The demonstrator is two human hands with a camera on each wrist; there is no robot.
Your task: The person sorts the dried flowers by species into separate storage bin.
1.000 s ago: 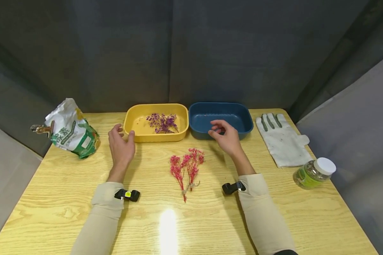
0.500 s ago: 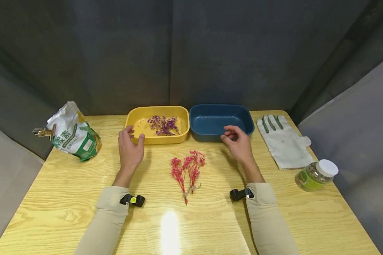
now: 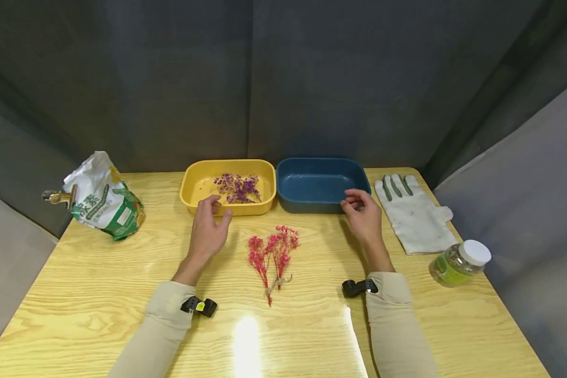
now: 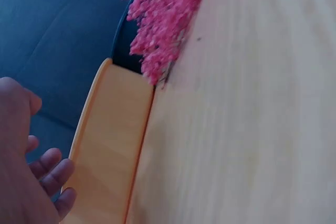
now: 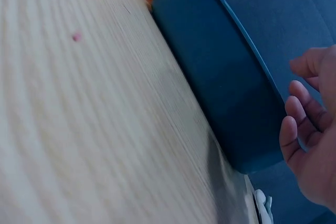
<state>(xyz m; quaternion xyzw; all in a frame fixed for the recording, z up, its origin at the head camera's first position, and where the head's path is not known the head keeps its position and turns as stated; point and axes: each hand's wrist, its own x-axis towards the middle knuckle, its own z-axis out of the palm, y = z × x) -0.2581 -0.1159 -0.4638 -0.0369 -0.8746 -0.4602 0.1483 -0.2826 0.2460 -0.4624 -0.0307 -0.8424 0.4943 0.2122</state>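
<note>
The left hand (image 3: 208, 233) is reaching over the front rim of the yellow tray (image 3: 252, 209), its fingers bending loosely and its thumb standing apart; it is holding nothing. Whether a fingertip is touching that rim, I cannot tell. Beyond its fingertips and to their right, purple flowers (image 3: 238, 190) are lying inside the tray. To the right of the left hand and closer to the body, two bunches of pink flowers (image 3: 258, 252) are resting on the table (image 3: 307, 336), blooms pointing away from the person.

A wide strip of wood is separating these bunches from the right hand (image 3: 366, 219). That hand is hovering by the front right corner of the blue tray (image 3: 307, 206), fingers curving softly, a gap showing between them and the thumb, and it is gripping nothing. The two trays are standing side by side along the far table edge, leaving little depth behind them.

Right of the right hand, a glove (image 3: 418, 223) and a jar (image 3: 455, 265) are lining the right edge. Well left of the left hand, a clipped bag (image 3: 105, 202) is occupying the far left corner.
</note>
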